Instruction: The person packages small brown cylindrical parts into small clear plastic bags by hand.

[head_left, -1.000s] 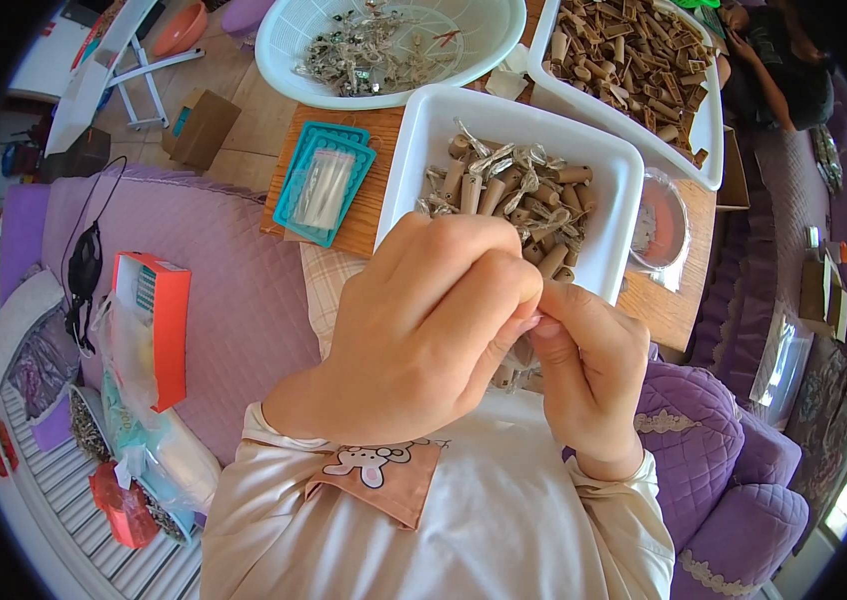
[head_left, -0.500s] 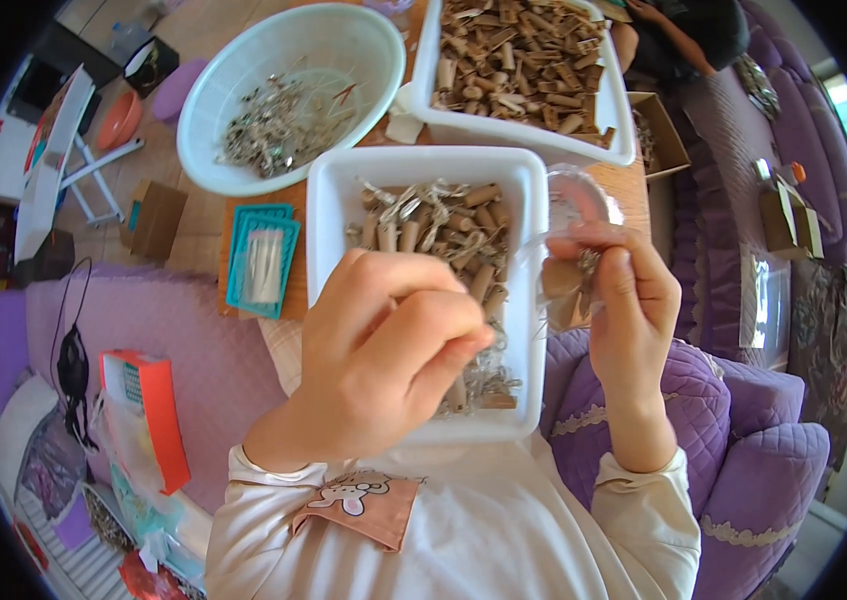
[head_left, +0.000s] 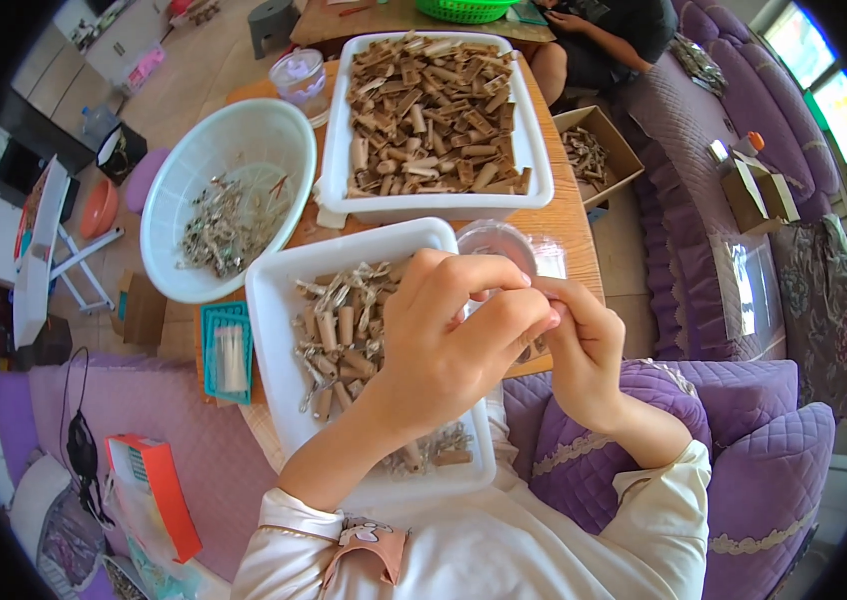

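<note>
My left hand (head_left: 449, 335) and my right hand (head_left: 584, 345) meet over the right rim of a white tray (head_left: 266, 300), fingertips pinched together. Whatever lies between the fingertips is too small or hidden to make out. Inside the tray are several brown cylindrical pieces (head_left: 347, 325), with shiny pale strands or clips (head_left: 364, 283) among them. A small round clear tub (head_left: 496, 240) sits just beyond my fingers, partly covered by them. Beside it lies a clear plastic piece (head_left: 550, 252). Under my hands, part of the table's edge is hidden.
A larger white bin (head_left: 444, 210) heaped with brown pieces stands behind, left of it a pale basin (head_left: 159, 215) of metallic bits. A teal tray (head_left: 212, 345) holds white sticks. A cardboard box (head_left: 619, 150) stands right of the table; another person (head_left: 609, 35) sits beyond.
The view has shifted, showing more of the far table. My hands, apart before, have come together at the fingertips; my left hand has moved from above the tray toward the right one.
</note>
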`<state>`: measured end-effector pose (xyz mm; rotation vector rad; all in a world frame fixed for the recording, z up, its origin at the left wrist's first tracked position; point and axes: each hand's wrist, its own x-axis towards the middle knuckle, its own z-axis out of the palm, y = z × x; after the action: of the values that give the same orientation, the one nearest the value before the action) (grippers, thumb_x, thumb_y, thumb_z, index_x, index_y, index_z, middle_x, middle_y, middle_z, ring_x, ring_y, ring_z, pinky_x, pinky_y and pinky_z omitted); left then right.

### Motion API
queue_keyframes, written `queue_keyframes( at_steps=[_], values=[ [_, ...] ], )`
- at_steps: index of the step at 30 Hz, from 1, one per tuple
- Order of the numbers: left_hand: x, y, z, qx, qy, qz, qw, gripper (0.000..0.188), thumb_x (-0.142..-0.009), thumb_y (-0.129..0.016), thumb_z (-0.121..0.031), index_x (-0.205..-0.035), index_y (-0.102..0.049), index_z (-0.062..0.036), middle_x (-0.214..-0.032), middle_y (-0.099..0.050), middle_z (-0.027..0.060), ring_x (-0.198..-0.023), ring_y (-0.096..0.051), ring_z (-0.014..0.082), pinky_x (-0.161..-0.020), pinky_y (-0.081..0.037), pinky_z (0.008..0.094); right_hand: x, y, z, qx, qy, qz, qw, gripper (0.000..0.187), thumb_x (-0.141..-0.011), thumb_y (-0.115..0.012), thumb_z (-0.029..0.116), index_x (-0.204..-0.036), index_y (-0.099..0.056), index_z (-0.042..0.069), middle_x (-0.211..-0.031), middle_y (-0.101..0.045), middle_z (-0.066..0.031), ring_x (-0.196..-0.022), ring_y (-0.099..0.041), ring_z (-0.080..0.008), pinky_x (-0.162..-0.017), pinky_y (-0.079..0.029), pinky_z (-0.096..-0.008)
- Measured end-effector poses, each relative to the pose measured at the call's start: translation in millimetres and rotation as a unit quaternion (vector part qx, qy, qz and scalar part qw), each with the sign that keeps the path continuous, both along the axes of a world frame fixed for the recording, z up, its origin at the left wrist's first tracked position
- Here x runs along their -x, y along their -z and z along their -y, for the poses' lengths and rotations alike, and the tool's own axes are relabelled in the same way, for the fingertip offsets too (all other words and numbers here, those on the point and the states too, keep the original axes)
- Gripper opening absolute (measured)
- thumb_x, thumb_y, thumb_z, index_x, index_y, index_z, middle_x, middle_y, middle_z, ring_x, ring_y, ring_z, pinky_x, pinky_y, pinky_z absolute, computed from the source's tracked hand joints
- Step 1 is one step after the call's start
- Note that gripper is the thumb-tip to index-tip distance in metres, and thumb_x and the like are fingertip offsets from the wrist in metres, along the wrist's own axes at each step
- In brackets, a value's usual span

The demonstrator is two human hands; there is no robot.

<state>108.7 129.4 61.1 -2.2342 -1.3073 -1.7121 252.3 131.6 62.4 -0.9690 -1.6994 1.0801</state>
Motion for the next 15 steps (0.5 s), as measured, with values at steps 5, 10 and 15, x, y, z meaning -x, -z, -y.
queue_keyframes(
  at_steps=[5, 10, 15],
  values=[
    [-19.2, 10.8, -22.5, -0.008, 0.060, 0.082, 0.995, 0.018, -0.064, -0.071, -0.010, -0.077, -0.059, -0.0127, -0.082, -0.052, 0.0000, -0.063, -0.049, 0.0144, -0.050, -0.039, 0.0241, -4.9, 4.2, -14.3, 0.012, 0.042, -0.060, 0.997, 0.019, -0.089, -0.042, 0.004, -0.098, -0.057, -0.003, -0.080, -0.061, -0.0063, -0.072, -0.053, -0.0063, -0.063, -0.044, -0.0193],
    [-26.9, 7.6, -44.2, 0.080, 0.057, 0.088, 0.991, 0.015, -0.068, -0.069, -0.007, -0.079, -0.059, -0.0074, -0.085, -0.051, 0.0049, -0.065, -0.053, 0.0169, -0.055, -0.044, 0.0261, -11.9, 9.4, -32.0, 0.022, 0.094, -0.076, 0.992, 0.017, -0.088, -0.043, 0.005, -0.095, -0.058, -0.002, -0.072, -0.059, -0.0043, -0.064, -0.051, -0.0053, -0.058, -0.042, -0.0194],
    [-30.5, 17.3, -75.3, 0.122, 0.084, 0.069, 0.987, 0.015, -0.068, -0.068, -0.005, -0.080, -0.059, -0.0046, -0.087, -0.051, 0.0054, -0.072, -0.053, 0.0192, -0.062, -0.044, 0.0286, -13.2, 36.3, -61.5, 0.024, 0.112, -0.050, 0.992, 0.016, -0.087, -0.045, 0.008, -0.093, -0.058, 0.000, -0.059, -0.050, -0.0025, -0.054, -0.044, -0.0055, -0.049, -0.036, -0.0216]
  ],
)
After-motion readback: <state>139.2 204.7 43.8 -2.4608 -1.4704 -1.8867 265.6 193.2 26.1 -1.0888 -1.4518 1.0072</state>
